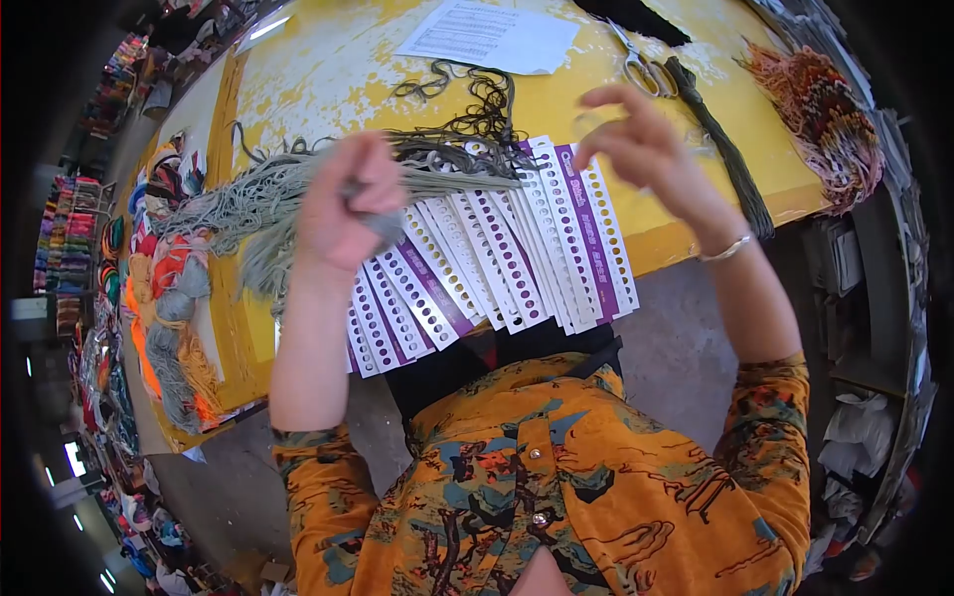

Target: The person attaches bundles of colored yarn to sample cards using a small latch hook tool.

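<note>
My left hand (353,204) is closed in a fist above the cards, with a bit of grey thread (383,226) showing at the palm. Off to the right, my right hand (641,144) hangs in the air with its fingers bent and apart, slightly blurred; I make out nothing held in it. Below both hands, white and purple thread cards (591,233) with rows of punched holes lie fanned along the table's front edge. Grey-green thread (248,194) lies in long strands across the cards' upper ends, and darker thread (487,99) is loosely looped behind them.
On the yellow table (666,233) lie a printed sheet (487,35), scissors (648,74), a dark green skein (720,144) and a pink and brown yarn bundle (825,129). Orange and grey skeins (179,338) lie at the left edge. Racks of coloured thread (70,228) stand further left.
</note>
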### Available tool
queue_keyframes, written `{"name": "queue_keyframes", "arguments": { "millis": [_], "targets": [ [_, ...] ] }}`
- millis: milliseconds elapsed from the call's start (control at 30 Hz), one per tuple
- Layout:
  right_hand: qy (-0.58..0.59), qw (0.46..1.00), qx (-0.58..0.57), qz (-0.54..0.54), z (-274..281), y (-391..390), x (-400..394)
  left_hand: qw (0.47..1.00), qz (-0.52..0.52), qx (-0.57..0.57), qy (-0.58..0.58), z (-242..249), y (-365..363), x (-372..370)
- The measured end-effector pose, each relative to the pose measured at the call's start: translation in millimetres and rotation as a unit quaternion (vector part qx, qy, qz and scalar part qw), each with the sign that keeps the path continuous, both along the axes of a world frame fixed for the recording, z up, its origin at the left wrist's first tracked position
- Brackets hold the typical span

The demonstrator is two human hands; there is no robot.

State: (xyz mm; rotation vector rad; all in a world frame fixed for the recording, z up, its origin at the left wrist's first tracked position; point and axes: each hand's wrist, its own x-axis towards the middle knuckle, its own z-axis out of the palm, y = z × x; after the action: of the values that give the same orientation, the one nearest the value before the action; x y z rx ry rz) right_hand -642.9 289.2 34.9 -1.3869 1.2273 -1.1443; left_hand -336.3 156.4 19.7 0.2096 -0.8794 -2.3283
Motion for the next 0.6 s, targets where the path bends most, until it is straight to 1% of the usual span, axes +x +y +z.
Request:
{"name": "queue_keyframes", "arguments": {
  "millis": [67,133,167,233,267,300,367,400,467,500,533,600],
  "targets": [
    [-0.016,0.999,0.025,0.032,-15,-1,23,0.989,-0.004,-0.033,-0.141,-4,23,-33],
    [-0.022,0.997,0.042,0.058,-20,1,35,0.979,-0.036,-0.054,-0.193,-9,39,-53],
    [-0.037,0.996,0.037,0.070,-29,0,38,0.970,-0.027,-0.075,-0.228,-15,46,-61],
    [-0.044,0.995,0.048,0.072,-29,4,44,0.950,-0.020,-0.148,-0.273,-18,55,-74],
    [-0.071,0.993,0.059,0.068,-31,5,45,0.948,-0.031,-0.153,-0.276,-25,54,-77],
    [-0.073,0.993,0.059,0.068,-36,6,45,0.948,-0.032,-0.152,-0.278,-28,56,-79],
    [-0.041,0.999,0.003,0.031,-51,5,44,0.939,0.025,-0.154,-0.306,-32,59,-84],
    [-0.002,1.000,-0.002,0.000,-52,6,44,0.930,0.044,-0.169,-0.323,-36,59,-86],
    [0.110,0.989,-0.048,-0.090,-59,6,49,0.934,0.046,-0.140,-0.326,-43,58,-88],
    [0.136,0.979,-0.064,-0.137,-61,7,51,0.935,0.048,-0.133,-0.326,-44,59,-90],
    [0.135,0.979,-0.065,-0.138,-69,4,50,0.934,0.047,-0.135,-0.327,-45,58,-92],
    [0.086,0.973,-0.104,-0.187,-87,-3,42,0.928,0.065,-0.104,-0.351,-49,58,-94]
  ]
}}
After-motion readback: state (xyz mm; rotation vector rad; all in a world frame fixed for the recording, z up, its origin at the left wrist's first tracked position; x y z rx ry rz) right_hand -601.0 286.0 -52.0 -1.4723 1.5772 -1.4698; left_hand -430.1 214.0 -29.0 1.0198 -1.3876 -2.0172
